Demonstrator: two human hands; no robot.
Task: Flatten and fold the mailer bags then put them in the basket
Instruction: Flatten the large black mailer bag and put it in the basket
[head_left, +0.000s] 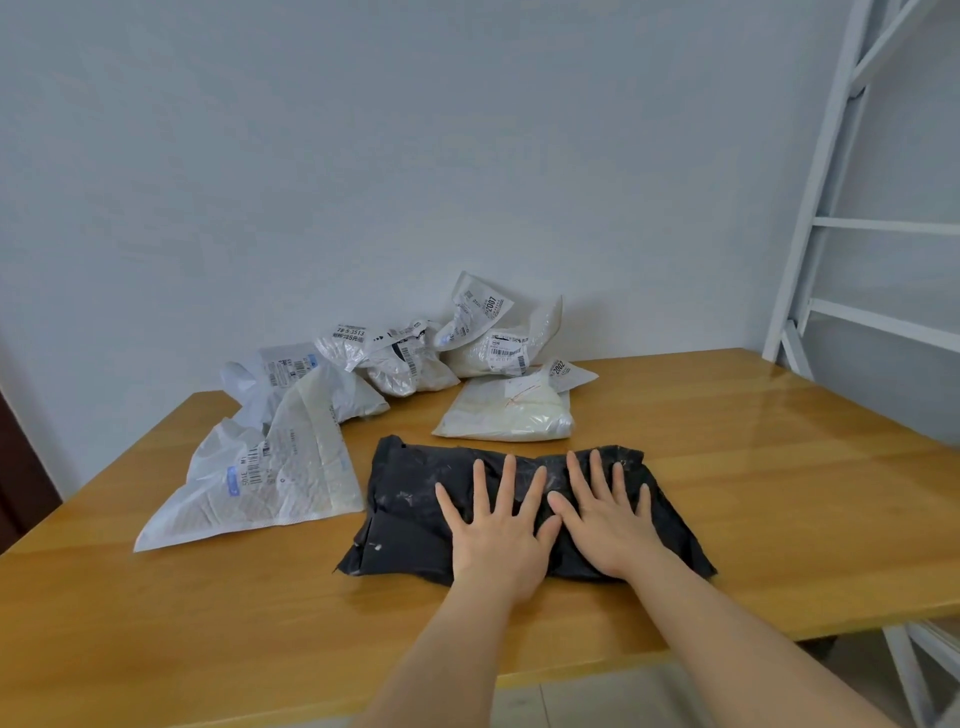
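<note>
A black mailer bag (410, 499) lies on the wooden table (779, 493) in front of me. My left hand (496, 530) and my right hand (605, 519) press flat on it side by side, fingers spread and straight. To its left lies a large white mailer bag (270, 483) with a barcode label. Behind it sits a flat cream mailer bag (509, 415). Several crumpled white and silver mailer bags (400, 358) are heaped at the back by the wall. No basket is in view.
A white metal frame (831, 223) stands at the right behind the table corner. The table's front edge runs close to me, with pale floor tiles below. A plain wall closes off the back.
</note>
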